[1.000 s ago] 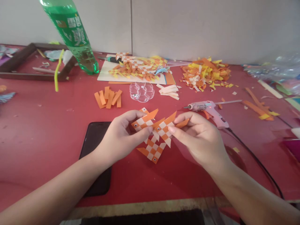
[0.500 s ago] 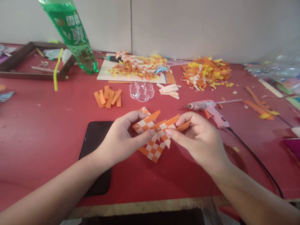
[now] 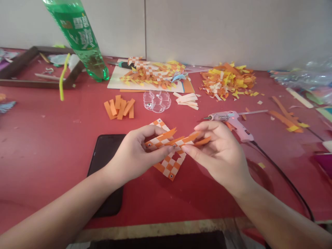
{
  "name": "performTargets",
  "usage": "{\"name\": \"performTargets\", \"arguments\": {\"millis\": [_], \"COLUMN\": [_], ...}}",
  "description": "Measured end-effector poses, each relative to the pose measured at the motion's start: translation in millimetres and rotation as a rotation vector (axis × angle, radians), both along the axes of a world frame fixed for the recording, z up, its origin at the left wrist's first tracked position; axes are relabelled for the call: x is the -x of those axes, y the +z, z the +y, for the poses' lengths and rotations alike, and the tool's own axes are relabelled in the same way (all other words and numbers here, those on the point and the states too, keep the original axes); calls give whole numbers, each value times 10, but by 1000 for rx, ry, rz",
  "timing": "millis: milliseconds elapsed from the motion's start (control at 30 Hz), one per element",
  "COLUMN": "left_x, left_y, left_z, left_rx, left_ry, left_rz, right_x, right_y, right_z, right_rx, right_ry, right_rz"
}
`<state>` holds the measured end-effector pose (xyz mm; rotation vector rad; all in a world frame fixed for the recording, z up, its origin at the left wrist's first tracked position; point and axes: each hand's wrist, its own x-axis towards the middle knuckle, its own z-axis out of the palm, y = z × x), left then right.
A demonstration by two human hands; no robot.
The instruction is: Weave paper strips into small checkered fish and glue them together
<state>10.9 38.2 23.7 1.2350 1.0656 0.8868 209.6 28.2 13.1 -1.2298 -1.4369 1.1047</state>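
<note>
My left hand (image 3: 141, 150) pinches a woven paper fish (image 3: 159, 139) of orange and cream checks with a small round eye. My right hand (image 3: 219, 148) holds a second woven fish (image 3: 185, 139) by thumb and fingertips. The two fish meet or overlap between my thumbs; whether they are joined I cannot tell. Both are tilted, seen nearly edge-on. Below them another checked fish (image 3: 169, 165) lies on the table, with an eye at its near corner, partly covered by my hands. One more checked piece (image 3: 159, 122) with an eye shows just behind my left fingers.
A black phone (image 3: 106, 173) lies by my left forearm. The pink glue gun (image 3: 230, 121) sits right, its cord running forward. Farther back are orange strips (image 3: 119, 108), a clear flower-shaped box (image 3: 157, 103), cream strips (image 3: 187, 99), paper scraps (image 3: 228, 81) and a green bottle (image 3: 83, 41).
Both held fish have been tipped flatter, so less of their checked faces shows. The fish on the table stay in place. My hands have barely shifted.
</note>
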Motion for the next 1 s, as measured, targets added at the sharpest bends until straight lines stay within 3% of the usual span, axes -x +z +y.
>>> {"name": "performTargets", "arguments": {"millis": [267,433,667,1000], "left_x": [29,45,42,50], "left_y": [-45,-58,-22,-16], "left_z": [-18,-18,-11,-7], "left_rx": [-87,-115,27,148], "left_ry": [-25,-46,-119,-143], "left_rz": [26,52,-96,-169], "right_x": [-14,2,-12,-25], "right_y": [5,25,82,93], "right_z": [-32,-32,-29,-24], "right_rx": [-59,-28,194,205], "right_ry": [-5,26,122,128], "right_rz": [-82,-20,26,37]}}
